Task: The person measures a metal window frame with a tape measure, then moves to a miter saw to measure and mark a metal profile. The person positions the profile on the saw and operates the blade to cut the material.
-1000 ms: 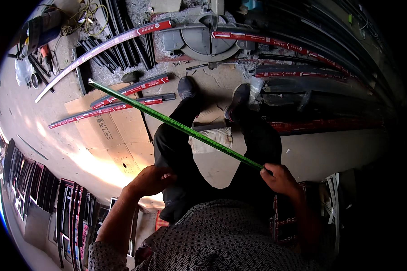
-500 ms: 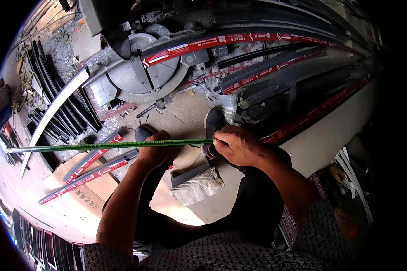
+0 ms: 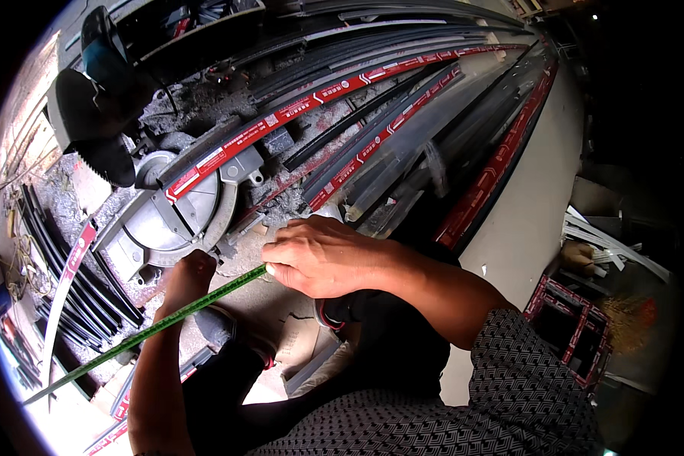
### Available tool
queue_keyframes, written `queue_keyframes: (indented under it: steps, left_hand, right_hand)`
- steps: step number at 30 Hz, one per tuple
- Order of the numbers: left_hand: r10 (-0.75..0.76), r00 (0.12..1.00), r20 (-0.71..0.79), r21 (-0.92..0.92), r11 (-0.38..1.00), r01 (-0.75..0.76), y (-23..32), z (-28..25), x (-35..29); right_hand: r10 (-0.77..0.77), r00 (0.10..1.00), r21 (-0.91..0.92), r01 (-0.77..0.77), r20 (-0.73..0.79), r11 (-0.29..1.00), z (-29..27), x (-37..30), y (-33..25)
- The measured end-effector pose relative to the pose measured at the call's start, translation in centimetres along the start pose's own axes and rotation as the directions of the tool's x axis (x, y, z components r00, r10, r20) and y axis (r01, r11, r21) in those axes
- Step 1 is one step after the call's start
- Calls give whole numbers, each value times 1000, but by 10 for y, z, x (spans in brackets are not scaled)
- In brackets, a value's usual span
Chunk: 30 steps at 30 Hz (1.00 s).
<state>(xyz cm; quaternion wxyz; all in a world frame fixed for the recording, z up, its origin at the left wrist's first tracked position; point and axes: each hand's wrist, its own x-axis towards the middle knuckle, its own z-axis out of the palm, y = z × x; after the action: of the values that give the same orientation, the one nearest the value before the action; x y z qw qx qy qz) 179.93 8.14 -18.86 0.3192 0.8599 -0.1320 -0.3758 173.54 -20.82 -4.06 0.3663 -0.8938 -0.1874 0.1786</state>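
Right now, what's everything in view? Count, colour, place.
Green strip: 1, green, lower left
Saw: 1, grey-teal, upper left
Long bars: several, dark with red, upper centre
Thin strips: several, black, left
Pale strip: 1, white-red, left
Loose strips: several, white, right
Framework: count unclear, red-black, right
Cardboard: 1 patch, brown, lower centre
Shoe: 1 clear, dark, lower centre
Shirt: 1, patterned grey, bottom
Left hand: 1, bare, by saw
Right hand: 1, bare, holding green strip
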Motion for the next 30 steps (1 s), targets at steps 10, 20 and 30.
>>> queue_keyframes:
  steps: [10, 20, 30]
  left_hand:
    - [217, 976, 1, 98, 971, -216, 80, -40, -106]
    - [91, 961, -260, 80, 994, -73, 71, -65, -238]
    - [-85, 974, -210, 43, 994, 96, 43, -77, -208]
  right_hand:
    - [198, 959, 630, -28, -201, 776, 29, -35, -38]
    - [801, 575, 898, 424, -167, -117, 194, 5, 56]
    - [960, 269, 879, 434, 82, -196, 290, 28, 166]
